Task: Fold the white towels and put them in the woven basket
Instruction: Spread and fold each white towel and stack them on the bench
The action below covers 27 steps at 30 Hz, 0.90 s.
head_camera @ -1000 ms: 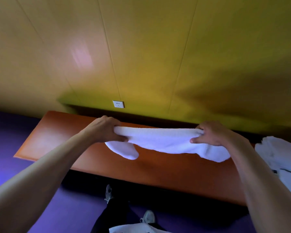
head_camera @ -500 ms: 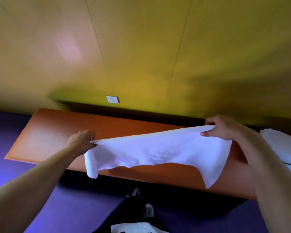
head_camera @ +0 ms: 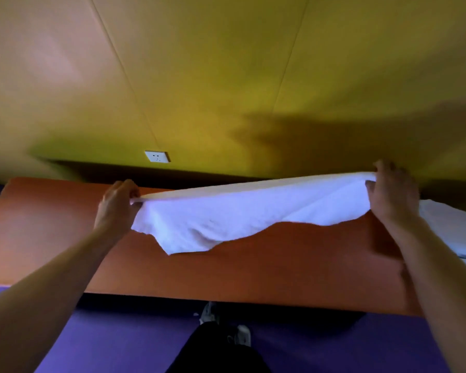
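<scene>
The white towel (head_camera: pixel 242 211) is stretched out in the air above the orange surface (head_camera: pixel 280 265), held at its two upper corners. It is a soft terry cloth with a fluffy, slightly rough texture. Its top edge is pulled tight into an almost straight line, which runs from left to right and rises a little toward the right side. This is its long axis, about parallel to the far edge of the surface. Below this edge the cloth hangs loose; the lower border is wavy and irregular, and it comes lowest in a point left of the middle, close to the surface or touching it.

The left hand (head_camera: pixel 116 208) pinches the left corner, with fingers curled around the hem. The right hand (head_camera: pixel 393 195) grips the right corner; its fingers are closed over the cloth and the back of the hand faces the camera.

At the right end of the surface lies a pile of more white towels (head_camera: pixel 452 232), partly hidden behind the right forearm. The surface is smooth and long, and stands against a yellow wall (head_camera: pixel 226 76) with a white socket (head_camera: pixel 157 156). Below are a purple floor (head_camera: pixel 119 340) and the person's shoes (head_camera: pixel 242 335).
</scene>
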Motion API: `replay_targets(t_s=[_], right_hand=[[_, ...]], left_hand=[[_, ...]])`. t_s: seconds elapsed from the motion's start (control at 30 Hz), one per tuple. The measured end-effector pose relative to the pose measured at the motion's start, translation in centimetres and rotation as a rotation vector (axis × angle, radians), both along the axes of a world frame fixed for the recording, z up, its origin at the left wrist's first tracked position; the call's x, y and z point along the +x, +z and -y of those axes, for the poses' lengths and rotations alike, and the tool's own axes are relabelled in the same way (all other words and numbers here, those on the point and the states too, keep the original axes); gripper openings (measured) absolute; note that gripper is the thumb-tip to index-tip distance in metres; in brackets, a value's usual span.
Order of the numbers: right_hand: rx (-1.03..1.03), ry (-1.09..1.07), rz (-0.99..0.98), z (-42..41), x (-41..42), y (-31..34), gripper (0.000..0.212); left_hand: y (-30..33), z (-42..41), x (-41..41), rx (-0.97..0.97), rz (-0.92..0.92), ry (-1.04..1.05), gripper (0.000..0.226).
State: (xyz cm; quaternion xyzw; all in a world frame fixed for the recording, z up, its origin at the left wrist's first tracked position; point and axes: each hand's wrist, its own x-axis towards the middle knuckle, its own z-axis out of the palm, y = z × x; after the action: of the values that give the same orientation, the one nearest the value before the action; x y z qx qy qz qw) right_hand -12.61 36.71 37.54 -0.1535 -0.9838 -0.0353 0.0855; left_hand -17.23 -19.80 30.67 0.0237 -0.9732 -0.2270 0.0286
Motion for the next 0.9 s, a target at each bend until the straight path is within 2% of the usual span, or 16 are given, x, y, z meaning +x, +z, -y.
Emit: replay_targets(t_s=[0.13, 0.27, 0.37, 0.7, 0.9], right_hand=[[-0.034, 0.002, -0.164, -2.6, -0.7, 0.1, 0.029], [-0.071, 0.043, -0.16, -5.0, 0.5, -3.8, 0.022], [-0.087, 0.089, -0.114, -5.5, 2.4, -9.1, 0.014], [-0.22, 0.097, 0.266, -6.3, 15.6, -31.7, 0.033], [-0.313, 0.092, 0.438, -6.1, 24.1, -38.6, 0.04]], left_hand=[[0.7, -1.8, -1.4, -0.01, -0.203, -0.044, 0.022], [-1.7, -3.0, 0.1, -0.029, -0.213, -0.06, 0.025], [-6.0, -3.7, 2.8, -0.045, -0.149, -0.034, 0.032], [-25.5, -6.6, 15.5, -0.121, 0.236, 0.135, 0.025], [-31.5, -7.0, 21.2, -0.187, 0.439, 0.179, 0.022]])
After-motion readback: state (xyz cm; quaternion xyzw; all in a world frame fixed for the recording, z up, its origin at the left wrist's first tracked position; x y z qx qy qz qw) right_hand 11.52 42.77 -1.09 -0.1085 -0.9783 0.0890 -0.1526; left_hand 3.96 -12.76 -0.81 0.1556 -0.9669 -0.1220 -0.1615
